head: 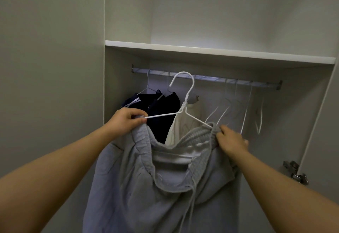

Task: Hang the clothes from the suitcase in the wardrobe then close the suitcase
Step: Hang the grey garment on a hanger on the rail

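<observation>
The grey sweatpants [165, 186] are hanging by their waistband from a white hanger [161, 115], held up before the open wardrobe [201, 51] with the hook apparently not yet over the rail [220, 78]. The left hand [126, 120] is gripping the hanger's left end together with the waistband, fingers [136, 116] clenched, while the right hand [232, 139] is pinching the waistband at the hanger's right end. The hanging step seems to be under way, and the next move is calling for lifting the hook onto the rail between the cream garment [183, 128] and the empty hangers [245, 111].
</observation>
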A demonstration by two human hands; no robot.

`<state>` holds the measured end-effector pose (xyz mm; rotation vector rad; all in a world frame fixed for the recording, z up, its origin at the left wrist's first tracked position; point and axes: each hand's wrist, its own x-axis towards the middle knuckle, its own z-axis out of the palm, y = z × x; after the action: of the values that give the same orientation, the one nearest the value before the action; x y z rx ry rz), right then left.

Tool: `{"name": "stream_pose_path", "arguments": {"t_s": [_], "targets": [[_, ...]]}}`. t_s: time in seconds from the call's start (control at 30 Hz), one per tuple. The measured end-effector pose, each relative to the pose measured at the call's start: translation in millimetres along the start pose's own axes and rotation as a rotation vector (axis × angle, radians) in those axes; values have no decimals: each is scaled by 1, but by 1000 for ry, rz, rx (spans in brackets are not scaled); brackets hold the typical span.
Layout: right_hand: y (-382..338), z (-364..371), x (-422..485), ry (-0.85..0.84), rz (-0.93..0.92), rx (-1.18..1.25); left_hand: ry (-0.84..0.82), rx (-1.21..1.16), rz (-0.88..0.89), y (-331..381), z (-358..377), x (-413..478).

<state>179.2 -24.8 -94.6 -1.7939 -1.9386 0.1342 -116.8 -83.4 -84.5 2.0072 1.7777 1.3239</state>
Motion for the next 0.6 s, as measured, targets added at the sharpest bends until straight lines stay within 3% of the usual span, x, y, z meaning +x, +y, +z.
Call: {"name": "stream_pose_path", "arguments": {"t_s": [0.23, 0.3, 0.47, 0.6], "targets": [[-36, 14, -3, 9, -154, 234, -115, 2, -2, 17, 15, 0], [-38, 15, -4, 33, -153, 249, -70, 11, 4, 19, 23, 2], [-58, 24, -21, 39, -247, 285, 140, -238, 0, 60, 51, 19], [-50, 25, -24, 80, -129, 461, 102, 81, 49, 59, 41, 25]]}}
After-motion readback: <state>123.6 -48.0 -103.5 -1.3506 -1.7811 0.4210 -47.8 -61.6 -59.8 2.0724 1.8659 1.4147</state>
